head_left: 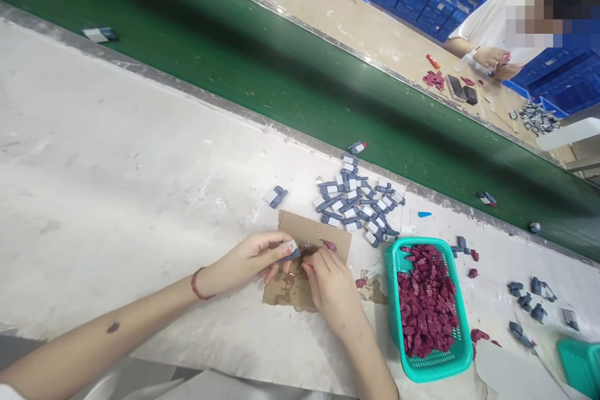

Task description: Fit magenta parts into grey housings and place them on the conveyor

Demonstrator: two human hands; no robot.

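My left hand (255, 256) is closed around a small blue plastic part with a pale grey face (293, 252). Just beside it, my right hand (334, 281) has its fingers pinched together over a piece of cardboard (290, 223). Whatever lies between those fingertips is hidden. A wet-looking brown smear (293, 284) covers part of the cardboard. One small maroon piece (330, 245) lies on the cardboard near my right knuckles, and another maroon piece (360, 283) lies off its right edge.
A teal basket (392, 325) full of maroon pieces stands right of my right hand. Several blue-and-grey parts (349, 200) lie heaped beyond the cardboard. A green conveyor belt (262, 81) crosses behind, carrying a few parts. Across it, another person's hands (497, 62) hold something small.
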